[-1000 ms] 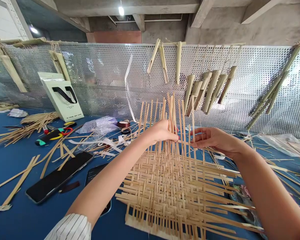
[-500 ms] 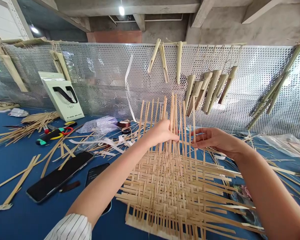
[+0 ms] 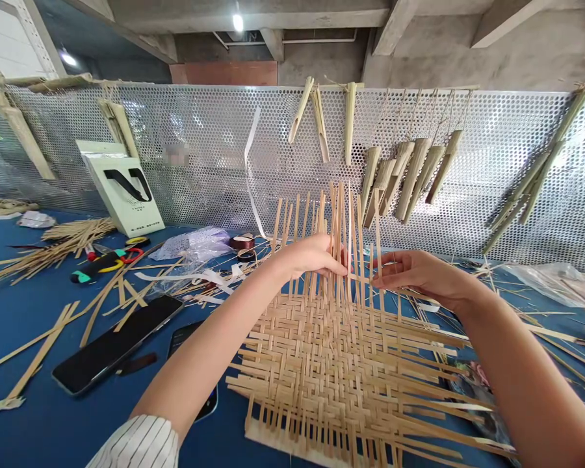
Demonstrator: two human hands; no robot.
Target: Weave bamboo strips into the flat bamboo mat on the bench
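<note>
A half-woven bamboo mat (image 3: 322, 364) lies on the blue table in front of me, loose strip ends sticking out at its edges. Along its far side the upright bamboo strips (image 3: 341, 214) rise in a row. My left hand (image 3: 316, 255) is closed around several of these uprights near the middle. To the right, my right hand (image 3: 402, 270) pinches a crosswise bamboo strip (image 3: 361, 278) that runs between the uprights toward my left fingers. This strip sits a little above the woven part. Some fingertips are hidden behind the strips.
On the left lie a black phone (image 3: 119, 344), scissors (image 3: 121, 260), a bundle of bamboo strips (image 3: 73, 240) and a light green box (image 3: 124, 188). A second phone (image 3: 182, 335) is partly under my left forearm. Behind stands a perforated metal panel (image 3: 199, 143) with hanging bamboo pieces.
Hardly anything differs. My left fingers have shifted slightly and the uprights they hold lean a touch further left; my right hand keeps its place.
</note>
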